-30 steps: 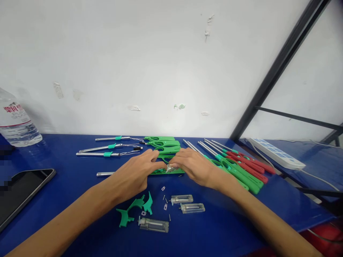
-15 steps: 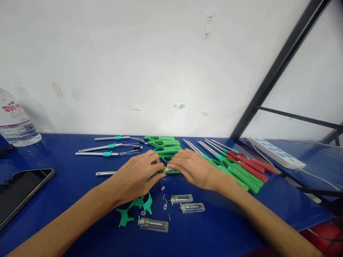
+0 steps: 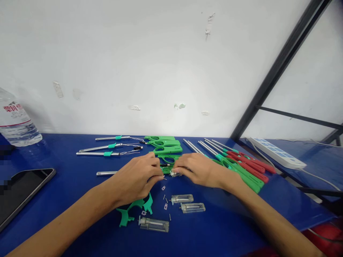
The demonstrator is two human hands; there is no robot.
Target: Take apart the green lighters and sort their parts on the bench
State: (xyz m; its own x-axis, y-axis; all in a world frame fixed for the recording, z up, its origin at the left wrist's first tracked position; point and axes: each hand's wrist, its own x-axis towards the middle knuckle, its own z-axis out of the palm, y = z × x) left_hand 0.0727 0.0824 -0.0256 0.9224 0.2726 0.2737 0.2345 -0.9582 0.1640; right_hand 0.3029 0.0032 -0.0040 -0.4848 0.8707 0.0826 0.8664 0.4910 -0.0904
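My left hand (image 3: pixel 143 175) is closed at the left part of an open green lighter casing (image 3: pixel 166 170); what its fingers pinch is too small to tell. A metal tube (image 3: pixel 105 173) juts out to the left from beneath that hand. Between the thumb and fingers of my right hand (image 3: pixel 199 169) is a clear fuel tank (image 3: pixel 175 173), at the casing's right side. Just below lie two clear tanks (image 3: pixel 182 198) (image 3: pixel 193 207), with another (image 3: pixel 154 225) nearer. Green trigger pieces (image 3: pixel 124 217), small clips (image 3: pixel 165 206) and pins lie around them.
Behind my hands are green casings (image 3: pixel 160 138) and metal tubes with wires (image 3: pixel 98 154). Green lighters (image 3: pixel 245 175) and red lighters (image 3: pixel 252 162) lie right. A phone (image 3: pixel 24 189) and bottle (image 3: pixel 20 123) stand left; a power strip (image 3: pixel 277 153) and black frame (image 3: pixel 278 71) are right.
My right hand has moved slightly right, away from my left, with the clear tank in its fingers. More of the green casing and a dark part show between the hands.
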